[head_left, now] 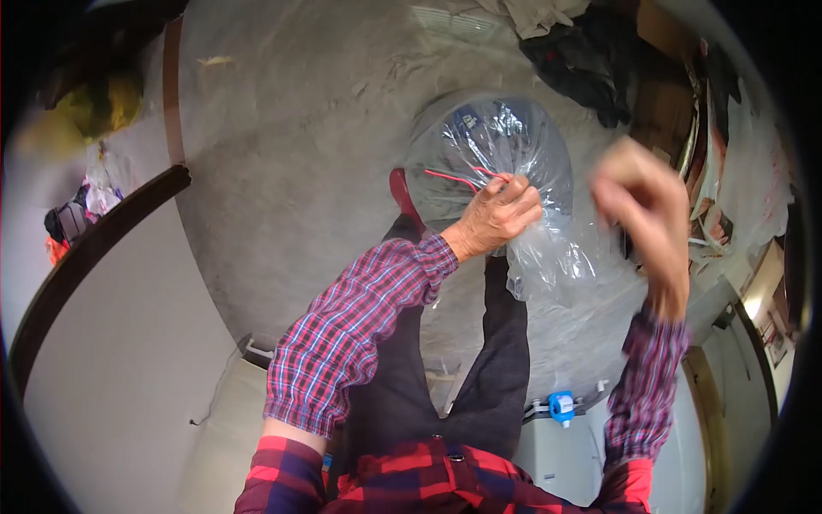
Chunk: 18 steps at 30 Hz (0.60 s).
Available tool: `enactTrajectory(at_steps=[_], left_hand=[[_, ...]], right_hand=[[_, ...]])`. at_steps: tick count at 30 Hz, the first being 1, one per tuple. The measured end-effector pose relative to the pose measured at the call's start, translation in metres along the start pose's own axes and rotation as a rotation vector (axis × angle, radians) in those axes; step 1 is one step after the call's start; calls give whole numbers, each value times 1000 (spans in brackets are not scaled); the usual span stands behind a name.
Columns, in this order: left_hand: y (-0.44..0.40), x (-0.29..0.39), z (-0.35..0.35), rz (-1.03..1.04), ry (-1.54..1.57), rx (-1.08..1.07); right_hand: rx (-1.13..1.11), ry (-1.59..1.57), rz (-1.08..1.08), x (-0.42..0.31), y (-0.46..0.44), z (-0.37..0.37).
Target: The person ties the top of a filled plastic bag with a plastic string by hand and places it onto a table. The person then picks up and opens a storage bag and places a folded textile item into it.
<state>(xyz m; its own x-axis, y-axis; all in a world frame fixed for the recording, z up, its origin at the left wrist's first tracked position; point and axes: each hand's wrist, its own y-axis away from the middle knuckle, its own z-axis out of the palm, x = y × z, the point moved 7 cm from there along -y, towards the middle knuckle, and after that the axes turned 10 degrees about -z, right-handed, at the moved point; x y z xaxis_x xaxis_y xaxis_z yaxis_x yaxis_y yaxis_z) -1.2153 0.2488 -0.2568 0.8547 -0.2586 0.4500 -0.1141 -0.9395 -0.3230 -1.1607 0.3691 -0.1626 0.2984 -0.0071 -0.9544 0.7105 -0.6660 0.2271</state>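
Note:
A large clear plastic bag (pixel 539 154) stands on the floor in front of my feet, something dark with a blue patch showing through it. My left hand (pixel 499 214) is closed round the gathered neck of the bag. Beside those fingers, a thin red string (pixel 449 178) sticks out with its ends loose. The bag's loose top (pixel 556 261) hangs down on the right of my left hand. Apart from the bag, my right hand (pixel 638 193) is raised to the right and smeared by motion. Whether its fingers hold anything is not visible.
Grey concrete floor (pixel 291 171) surrounds the bag. Dark cloth (pixel 582 64) lies at the upper right, near clutter along the right wall. A dark curved edge (pixel 94 248) runs along the left. A blue meter on a pipe (pixel 561 407) is at the lower right.

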Motion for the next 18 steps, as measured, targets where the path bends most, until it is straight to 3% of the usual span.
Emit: enactTrajectory(at_steps=[2, 4, 7, 12, 14, 16, 18], left_hand=[[0, 1, 1, -7, -10, 9], [3, 2, 4, -24, 77, -48], [9, 1, -1, -21, 91, -41], [18, 1, 0, -27, 82, -31], [14, 3, -4, -31, 48, 10], [12, 4, -7, -28, 13, 47], [14, 3, -16, -53, 54, 137]], right_hand=[[-124, 0, -86, 24, -56, 27], [-446, 20, -27, 48, -86, 85], [-854, 538, 111, 84, -91, 162], [-920, 695, -148, 79, -83, 175], [-898, 274, -184, 80, -77, 164], [-865, 128, -105, 80, -71, 155], [-703, 35, 200, 91, -62, 135]])
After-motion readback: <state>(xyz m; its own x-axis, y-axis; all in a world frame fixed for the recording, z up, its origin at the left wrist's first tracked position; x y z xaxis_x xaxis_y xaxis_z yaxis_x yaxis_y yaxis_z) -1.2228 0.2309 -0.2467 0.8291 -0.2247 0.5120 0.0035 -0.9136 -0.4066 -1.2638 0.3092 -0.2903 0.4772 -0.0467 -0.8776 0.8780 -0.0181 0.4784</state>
